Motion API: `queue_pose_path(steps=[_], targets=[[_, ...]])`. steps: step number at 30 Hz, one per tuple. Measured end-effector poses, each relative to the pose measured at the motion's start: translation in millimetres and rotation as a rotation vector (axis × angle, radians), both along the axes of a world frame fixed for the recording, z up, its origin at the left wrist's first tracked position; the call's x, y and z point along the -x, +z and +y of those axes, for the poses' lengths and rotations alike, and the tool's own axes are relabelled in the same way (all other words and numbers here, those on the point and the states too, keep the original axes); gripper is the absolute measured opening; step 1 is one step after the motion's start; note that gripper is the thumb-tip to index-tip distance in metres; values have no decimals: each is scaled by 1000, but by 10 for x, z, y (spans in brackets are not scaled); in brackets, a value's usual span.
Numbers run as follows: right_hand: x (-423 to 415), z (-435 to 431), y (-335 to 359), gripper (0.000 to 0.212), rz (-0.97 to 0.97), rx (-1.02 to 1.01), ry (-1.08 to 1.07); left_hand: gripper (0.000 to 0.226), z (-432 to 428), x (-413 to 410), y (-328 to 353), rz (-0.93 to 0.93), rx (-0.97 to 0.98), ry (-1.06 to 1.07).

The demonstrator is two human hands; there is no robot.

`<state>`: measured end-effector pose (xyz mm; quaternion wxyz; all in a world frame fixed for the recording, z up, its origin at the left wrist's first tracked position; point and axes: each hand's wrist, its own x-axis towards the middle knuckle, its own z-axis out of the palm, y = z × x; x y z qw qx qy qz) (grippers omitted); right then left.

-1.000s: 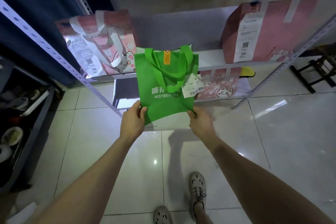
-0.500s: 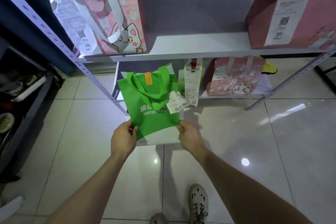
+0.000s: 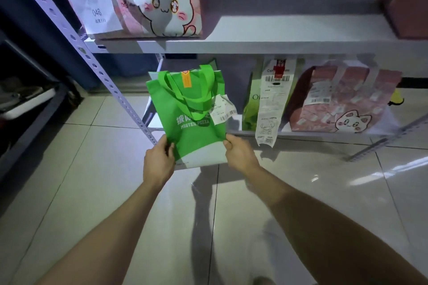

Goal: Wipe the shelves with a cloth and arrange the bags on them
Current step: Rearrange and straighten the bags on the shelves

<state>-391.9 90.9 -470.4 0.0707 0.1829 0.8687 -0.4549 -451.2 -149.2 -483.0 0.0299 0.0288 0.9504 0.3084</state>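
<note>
A green tote bag (image 3: 190, 122) with white lettering, a white bottom band and a paper receipt on its handles hangs in front of the bottom shelf's left end. My left hand (image 3: 158, 162) grips its lower left corner and my right hand (image 3: 239, 156) pinches its lower right corner. On the bottom shelf (image 3: 301, 133) stand a light green bag (image 3: 251, 104) with a long receipt and a pink cat bag (image 3: 340, 102). The upper shelf (image 3: 278, 37) carries a pink cat bag (image 3: 157, 0) at its left and a dark red bag (image 3: 407, 0) at its right.
A perforated metal upright (image 3: 92, 60) slants down just left of the green bag. Another upright (image 3: 389, 139) runs at the lower right. A dark rack (image 3: 30, 99) with trays stands at far left. Glossy floor tiles (image 3: 115, 192) lie below.
The green bag has come down and forward from the upper shelf's level to the bottom shelf's left end. My view has dropped and moved closer to the shelves; both hands keep their hold.
</note>
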Motion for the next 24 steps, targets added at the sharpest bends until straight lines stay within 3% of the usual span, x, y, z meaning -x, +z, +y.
queue_pose_path(steps=[12,16,18,21,23,24], targets=[[978,170,-611,25,213,-53,-108,15,319,983,-589,267,-79,-27],[1153,240,-839,53,89,-50,-62,11,383,1248,-850,308,-47,-69],[1126,291,-903,58,150,-89,-21,9,380,1373,-965,328,-72,-46],[842,400,-1002,37,402,-211,-61,8,365,1435,-1130,370,-75,-25],[565,506,-1027,9,593,-223,-227,6,354,1457,-1133,358,-100,-23],[445,591,-1013,6,677,-241,-336,6,357,1486,-1118,352,-105,-25]])
